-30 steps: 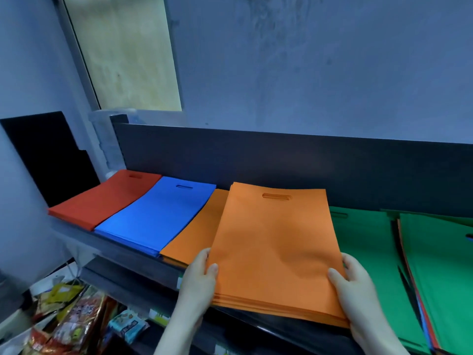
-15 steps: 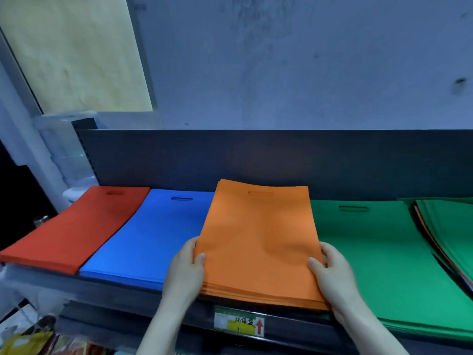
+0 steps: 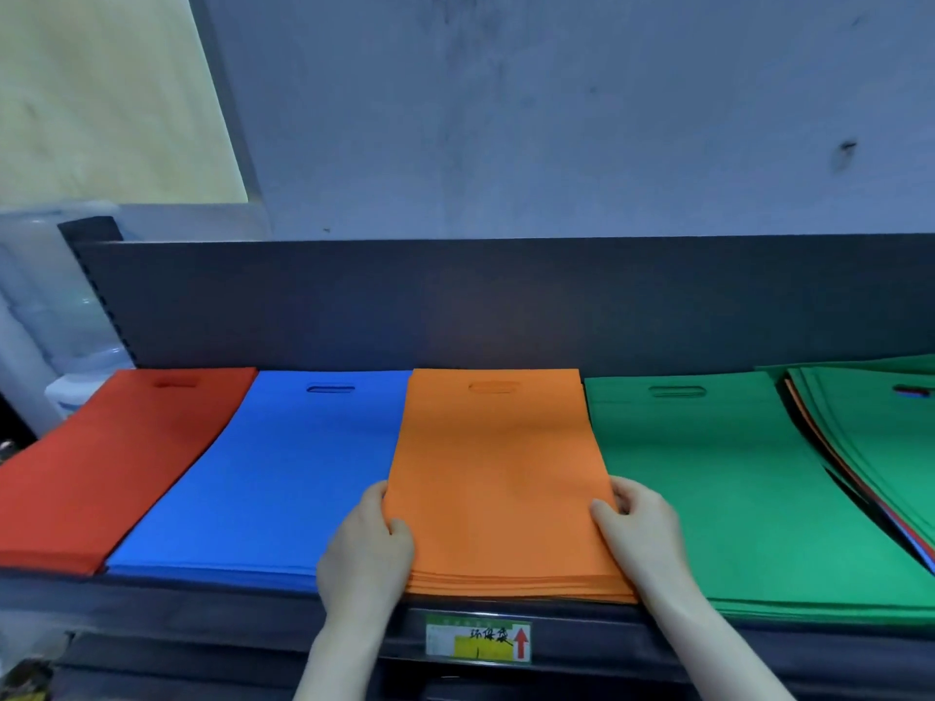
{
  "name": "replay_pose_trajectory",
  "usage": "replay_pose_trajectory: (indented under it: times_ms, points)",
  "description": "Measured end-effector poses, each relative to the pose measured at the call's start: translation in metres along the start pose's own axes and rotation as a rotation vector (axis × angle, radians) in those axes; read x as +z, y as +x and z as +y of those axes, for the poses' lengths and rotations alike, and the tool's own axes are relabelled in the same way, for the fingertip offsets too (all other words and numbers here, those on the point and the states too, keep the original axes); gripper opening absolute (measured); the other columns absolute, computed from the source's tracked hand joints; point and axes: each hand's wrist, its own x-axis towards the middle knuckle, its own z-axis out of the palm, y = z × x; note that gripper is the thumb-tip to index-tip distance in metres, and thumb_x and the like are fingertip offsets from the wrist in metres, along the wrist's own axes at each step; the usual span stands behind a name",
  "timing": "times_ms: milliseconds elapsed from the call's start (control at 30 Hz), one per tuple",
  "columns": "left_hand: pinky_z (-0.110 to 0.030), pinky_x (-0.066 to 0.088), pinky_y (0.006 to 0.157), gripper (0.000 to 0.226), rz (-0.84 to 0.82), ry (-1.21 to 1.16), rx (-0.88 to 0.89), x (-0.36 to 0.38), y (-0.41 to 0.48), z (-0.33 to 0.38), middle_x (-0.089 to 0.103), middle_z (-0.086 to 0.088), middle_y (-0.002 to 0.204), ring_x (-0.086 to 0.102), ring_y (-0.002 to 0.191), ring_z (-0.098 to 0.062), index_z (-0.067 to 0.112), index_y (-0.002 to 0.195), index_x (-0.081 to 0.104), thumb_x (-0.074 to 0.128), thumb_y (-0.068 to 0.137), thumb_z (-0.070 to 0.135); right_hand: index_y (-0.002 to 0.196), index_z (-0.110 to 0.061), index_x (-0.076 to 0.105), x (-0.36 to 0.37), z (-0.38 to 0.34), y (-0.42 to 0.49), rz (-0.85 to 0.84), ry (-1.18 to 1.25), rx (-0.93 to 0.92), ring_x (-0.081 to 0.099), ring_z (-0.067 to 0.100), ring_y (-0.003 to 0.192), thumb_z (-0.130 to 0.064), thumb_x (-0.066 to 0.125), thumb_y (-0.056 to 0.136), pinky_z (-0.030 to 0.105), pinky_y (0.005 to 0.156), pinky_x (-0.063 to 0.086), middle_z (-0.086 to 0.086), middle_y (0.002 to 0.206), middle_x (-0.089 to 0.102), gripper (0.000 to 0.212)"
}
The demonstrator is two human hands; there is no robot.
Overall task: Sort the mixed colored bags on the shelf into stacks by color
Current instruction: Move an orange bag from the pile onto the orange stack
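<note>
Flat on the middle of the shelf point(image 3: 202, 607): the orange stack point(image 3: 498, 478), handle cut-outs toward the back, near edge level with the shelf's front lip. Gripped at both near corners. At the left corner, the left hand point(image 3: 364, 554), thumb laid on the top bag, fingers point(image 3: 377, 493) curled against the stack's left side. At the right corner, the right hand point(image 3: 642, 533), thumb likewise on top, fingers curled along the right side edge. Whether any fingers reach under the stack: cannot tell.

Touching on the left, a blue stack point(image 3: 283, 478), its near right corner hidden behind the left hand. Further left, edge to edge with the blue, a red stack point(image 3: 111, 462). On the right, just beside the orange, a green stack point(image 3: 708, 498). At the far right, a looser mixed pile point(image 3: 875, 447), green on top, fanned, with orange, red and blue edges peeking out below.

Behind all the bags, a dark back panel point(image 3: 455, 306); above it, a grey-blue wall point(image 3: 556, 118). On the shelf's front rail, below the orange stack, a price label point(image 3: 478, 645) with handwriting and a red arrow. At the far left, a clear water bottle point(image 3: 45, 306).
</note>
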Motion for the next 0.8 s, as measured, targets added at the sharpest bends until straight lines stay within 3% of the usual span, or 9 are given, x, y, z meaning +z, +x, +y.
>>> replay_pose_trajectory:
  times_ms: [167, 433, 500, 600, 667, 733, 800]
  points:
    - [-0.032, 0.043, 0.072, 0.048, -0.003, 0.052, 0.037, 0.001, 0.001, 0.002, 0.063, 0.003, 0.113, 0.058, 0.094, -0.023, 0.027, 0.140, 0.039, 0.038, 0.093, 0.023, 0.083, -0.015, 0.069, -0.001, 0.002, 0.001, 0.008, -0.004, -0.010, 0.065, 0.023, 0.082, -0.011, 0.058, 0.082, 0.033, 0.071, 0.048, 0.002, 0.080, 0.072, 0.011]
    - [-0.033, 0.043, 0.076, 0.047, -0.081, 0.136, 0.023, -0.002, 0.005, 0.007, 0.060, -0.002, 0.123, 0.057, 0.102, -0.025, 0.019, 0.139, 0.042, 0.038, 0.093, 0.022, 0.088, -0.008, 0.071, -0.011, -0.007, 0.003, -0.108, 0.004, 0.037, 0.066, 0.025, 0.084, -0.012, 0.058, 0.081, 0.037, 0.078, 0.053, 0.004, 0.084, 0.072, 0.015]
    - [-0.031, 0.041, 0.071, 0.036, -0.126, 0.196, 0.027, -0.010, 0.011, 0.009, 0.061, -0.002, 0.111, 0.054, 0.090, -0.022, 0.018, 0.125, 0.053, 0.040, 0.092, 0.023, 0.094, -0.009, 0.070, -0.021, -0.009, 0.004, -0.153, -0.012, 0.036, 0.066, 0.027, 0.089, -0.017, 0.061, 0.082, 0.039, 0.082, 0.053, 0.005, 0.088, 0.072, 0.017]
    - [-0.032, 0.043, 0.062, 0.015, 0.032, 0.358, 0.127, -0.023, 0.014, 0.019, 0.049, -0.002, 0.088, 0.048, 0.080, -0.022, 0.013, 0.090, 0.054, 0.044, 0.091, 0.024, 0.130, -0.010, 0.054, -0.043, -0.006, 0.001, -0.090, -0.283, -0.080, 0.059, 0.023, 0.109, -0.027, 0.058, 0.090, 0.033, 0.090, 0.045, 0.004, 0.114, 0.065, 0.043]
    - [-0.035, 0.043, 0.065, 0.021, 0.115, 0.313, 0.236, -0.024, 0.012, 0.032, 0.054, -0.005, 0.101, 0.050, 0.095, -0.026, 0.012, 0.102, 0.057, 0.049, 0.092, 0.029, 0.140, -0.011, 0.043, -0.059, 0.000, -0.004, -0.037, -0.386, -0.143, 0.052, 0.020, 0.121, -0.032, 0.054, 0.094, 0.032, 0.096, 0.041, 0.003, 0.132, 0.056, 0.052]
    - [-0.039, 0.046, 0.082, 0.041, 0.076, 0.221, 0.340, -0.019, 0.006, 0.051, 0.055, -0.004, 0.128, 0.048, 0.118, -0.026, 0.015, 0.129, 0.053, 0.051, 0.093, 0.033, 0.144, -0.013, 0.038, -0.075, 0.010, -0.007, -0.001, -0.428, -0.177, 0.044, 0.019, 0.131, -0.034, 0.053, 0.094, 0.030, 0.103, 0.036, 0.002, 0.141, 0.049, 0.056]
    - [-0.037, 0.042, 0.098, 0.052, 0.017, 0.160, 0.437, -0.009, -0.003, 0.073, 0.047, 0.000, 0.142, 0.041, 0.131, -0.022, 0.016, 0.141, 0.043, 0.052, 0.093, 0.035, 0.144, -0.013, 0.037, -0.091, 0.020, -0.008, 0.040, -0.453, -0.210, 0.039, 0.018, 0.135, -0.034, 0.054, 0.094, 0.029, 0.107, 0.033, 0.002, 0.144, 0.046, 0.057]
